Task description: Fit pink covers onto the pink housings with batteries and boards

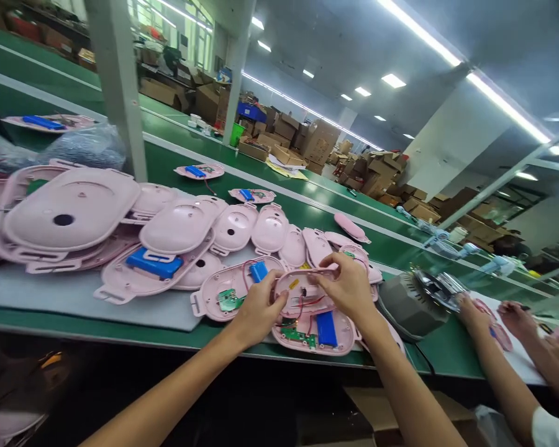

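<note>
My left hand (258,310) is closed on the left edge of a pink shell half (312,305), whose inside shows red wires and a small yellow label. Thumb and fingers of my right hand (347,282) are closed on its upper right rim. The shell is tilted above an open pink shell (347,347) that holds a green circuit board (298,336) and a blue battery (327,329). To the left, touching or close to my left hand, lies another open shell (209,292) with a green board (230,300) and a blue battery (258,271).
Many pink shells (181,226) are piled along the green bench (168,338) on the left. A grey container (407,304) with metal parts stands on the right. Beyond it, other people's hands (475,316) work over a white sheet. A post (121,87) rises at the back left.
</note>
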`<state>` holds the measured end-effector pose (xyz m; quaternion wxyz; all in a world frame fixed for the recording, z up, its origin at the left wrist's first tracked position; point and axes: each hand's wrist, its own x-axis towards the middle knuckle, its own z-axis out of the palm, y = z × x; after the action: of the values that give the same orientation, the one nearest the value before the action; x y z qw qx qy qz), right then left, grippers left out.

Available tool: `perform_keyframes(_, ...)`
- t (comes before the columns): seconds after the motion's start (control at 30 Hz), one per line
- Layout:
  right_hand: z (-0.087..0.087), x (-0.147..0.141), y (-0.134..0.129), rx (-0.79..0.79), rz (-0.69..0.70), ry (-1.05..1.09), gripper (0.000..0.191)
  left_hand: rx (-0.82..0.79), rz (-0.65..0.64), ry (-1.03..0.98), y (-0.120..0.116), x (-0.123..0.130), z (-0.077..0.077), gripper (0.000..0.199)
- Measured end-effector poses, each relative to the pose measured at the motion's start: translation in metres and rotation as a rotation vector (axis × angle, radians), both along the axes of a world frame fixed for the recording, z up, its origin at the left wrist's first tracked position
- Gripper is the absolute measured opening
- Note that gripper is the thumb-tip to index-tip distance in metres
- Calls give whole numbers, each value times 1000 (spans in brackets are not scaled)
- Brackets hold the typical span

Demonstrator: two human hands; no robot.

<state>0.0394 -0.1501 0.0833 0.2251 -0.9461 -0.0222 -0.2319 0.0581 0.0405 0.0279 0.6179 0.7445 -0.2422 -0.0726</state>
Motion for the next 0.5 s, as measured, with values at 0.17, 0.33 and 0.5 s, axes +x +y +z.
perform_keyframes(0.17,0,-19,-8,224,158,-167,14,126,6,-70,-2,14,2,45)
perform_keyframes(0.33,-20,-78,-87,774,-449,-581,33,206,78,-105,-2,26,3,57)
perform_keyframes(0.5,-39,-105,-176,1205,-711,-448,58,277,101,-125,-2,26,1,51)
